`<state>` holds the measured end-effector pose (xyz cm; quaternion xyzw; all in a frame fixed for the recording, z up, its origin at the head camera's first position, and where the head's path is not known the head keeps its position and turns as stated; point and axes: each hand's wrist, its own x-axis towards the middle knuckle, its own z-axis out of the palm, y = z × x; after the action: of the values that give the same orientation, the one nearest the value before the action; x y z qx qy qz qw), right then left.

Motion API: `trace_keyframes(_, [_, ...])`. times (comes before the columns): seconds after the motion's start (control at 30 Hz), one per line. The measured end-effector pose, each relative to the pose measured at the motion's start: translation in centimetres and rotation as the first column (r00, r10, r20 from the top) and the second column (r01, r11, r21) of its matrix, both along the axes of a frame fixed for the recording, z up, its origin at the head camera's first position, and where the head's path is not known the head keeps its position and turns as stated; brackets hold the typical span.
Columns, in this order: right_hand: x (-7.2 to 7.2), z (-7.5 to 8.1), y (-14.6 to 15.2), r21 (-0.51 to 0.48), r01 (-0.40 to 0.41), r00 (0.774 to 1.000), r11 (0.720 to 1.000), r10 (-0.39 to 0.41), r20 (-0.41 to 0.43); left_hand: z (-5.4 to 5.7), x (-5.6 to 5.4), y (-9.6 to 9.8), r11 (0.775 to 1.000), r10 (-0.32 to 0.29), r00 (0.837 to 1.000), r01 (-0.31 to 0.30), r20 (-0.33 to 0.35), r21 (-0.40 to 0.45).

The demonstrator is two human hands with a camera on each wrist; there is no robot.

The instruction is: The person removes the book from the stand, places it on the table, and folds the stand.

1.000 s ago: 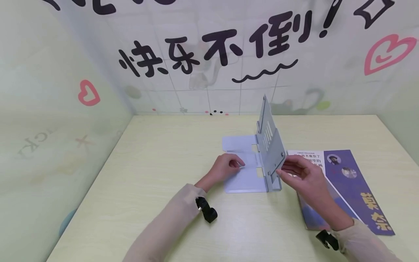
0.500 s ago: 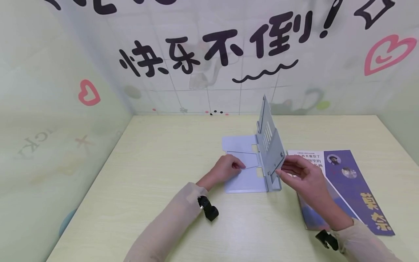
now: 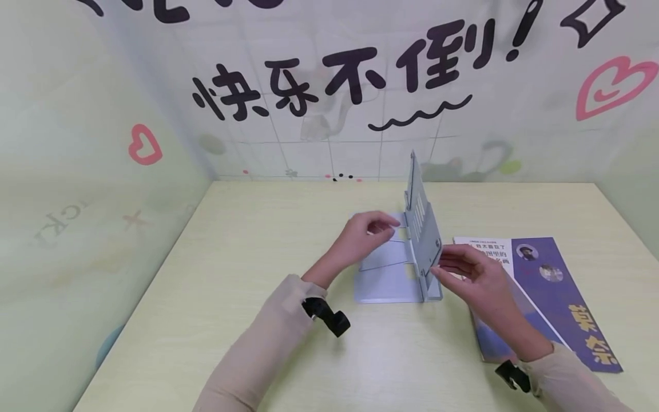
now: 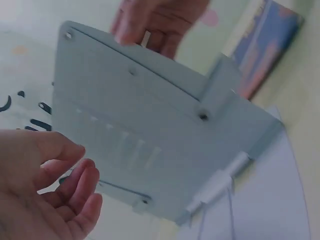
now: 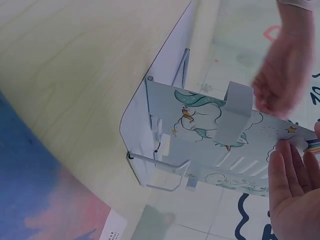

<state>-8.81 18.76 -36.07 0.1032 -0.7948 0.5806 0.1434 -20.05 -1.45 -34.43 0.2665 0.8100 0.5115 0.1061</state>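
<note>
A pale blue metal book stand [image 3: 423,229] has its slotted panel standing steeply above a flat base plate [image 3: 386,289]. My right hand [image 3: 481,280] pinches the panel's near edge, thumb on one side and fingers on the other. In the right wrist view, those fingers lie along the panel's cartoon-printed face [image 5: 200,120]. Over the base, close to the panel's left side, hovers my left hand [image 3: 362,237]. Its fingers are loosely bent with nothing between them, as the left wrist view also shows. The base's middle flap [image 3: 383,256] lies flat, partly hidden by this hand.
Two overlapping books or booklets, one with a purple cover [image 3: 546,286], lie right of the stand, under my right forearm. A wire holder [image 5: 165,170] sticks out at the panel's lower edge. Printed walls [image 3: 329,154] bound the wooden table [image 3: 247,240] at the back and sides.
The base's middle flap, slightly lifted at first, came to lie flat. My left hand then left it, moving up and toward the panel. My right hand keeps its hold; the panel shifted slightly.
</note>
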Motion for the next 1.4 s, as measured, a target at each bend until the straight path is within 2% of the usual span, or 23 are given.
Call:
trace_keyframes(0.1, [-0.1, -0.2, -0.3, 0.002, 0.0, 0.999, 1.0, 0.0, -0.033, 2.1, 0.5, 0.3, 0.979, -0.009, 0.999, 0.0, 0.042, 0.205])
trace_keyframes(0.2, [-0.3, -0.2, -0.8, 0.036, -0.002, 0.998, 0.999, 0.005, -0.067, 3.5, 0.9, 0.6, 0.946, -0.043, 0.996, 0.014, 0.084, 0.325])
trace_keyframes(0.23, [-0.4, -0.2, -0.9, 0.047, -0.008, 0.997, 0.999, 0.011, -0.074, 3.8, 1.1, 0.7, 0.941, -0.053, 0.994, 0.019, 0.093, 0.337])
trace_keyframes(0.3, [-0.5, -0.2, -1.3, 0.065, -0.035, 0.996, 0.997, 0.04, -0.08, 4.2, 1.4, 0.7, 0.948, -0.049, 0.994, 0.015, 0.1, 0.318])
trace_keyframes(0.43, [-0.9, -0.2, -2.1, 0.1, -0.089, 0.991, 0.991, 0.098, -0.093, 4.3, 1.8, 0.4, 0.957, 0.025, 0.99, -0.065, 0.14, 0.284])
trace_keyframes(0.57, [-1.5, -0.5, -3.0, 0.136, -0.135, 0.982, 0.981, 0.151, -0.116, 4.0, 1.9, -0.5, 0.931, 0.11, 0.966, -0.182, 0.233, 0.316])
trace_keyframes(0.7, [-2.1, -0.9, -3.7, 0.157, -0.188, 0.971, 0.97, 0.207, -0.117, 3.5, 2.1, -1.9, 0.916, 0.173, 0.935, -0.268, 0.309, 0.3])
trace_keyframes(0.8, [-2.5, -1.0, -4.5, 0.16, -0.227, 0.965, 0.961, 0.243, -0.092, 2.9, 2.1, -3.2, 0.898, 0.222, 0.9, -0.338, 0.376, 0.281])
trace_keyframes(0.93, [-3.3, -1.3, -5.5, 0.156, -0.284, 0.958, 0.946, 0.286, 0.007, 2.0, 2.1, -4.8, 0.865, 0.285, 0.834, -0.436, 0.472, 0.247])
trace_keyframes(1.03, [-3.8, -1.6, -6.2, 0.175, -0.322, 0.947, 0.93, 0.312, 0.081, 1.3, 2.2, -5.9, 0.855, 0.319, 0.802, -0.473, 0.505, 0.212])
trace_keyframes(1.2, [-4.4, -2.1, -7.5, 0.26, -0.363, 0.931, 0.895, 0.334, 0.147, -0.2, 2.2, -7.5, 0.853, 0.35, 0.768, -0.498, 0.537, 0.156])
trace_keyframes(1.33, [-4.8, -2.4, -8.4, 0.343, -0.387, 0.921, 0.856, 0.343, 0.184, -1.8, 2.0, -8.3, 0.859, 0.37, 0.751, -0.501, 0.547, 0.108])
trace_keyframes(1.4, [-5.0, -2.5, -8.8, 0.386, -0.397, 0.917, 0.833, 0.345, 0.2, -2.5, 1.9, -8.6, 0.865, 0.376, 0.75, -0.495, 0.543, 0.086])
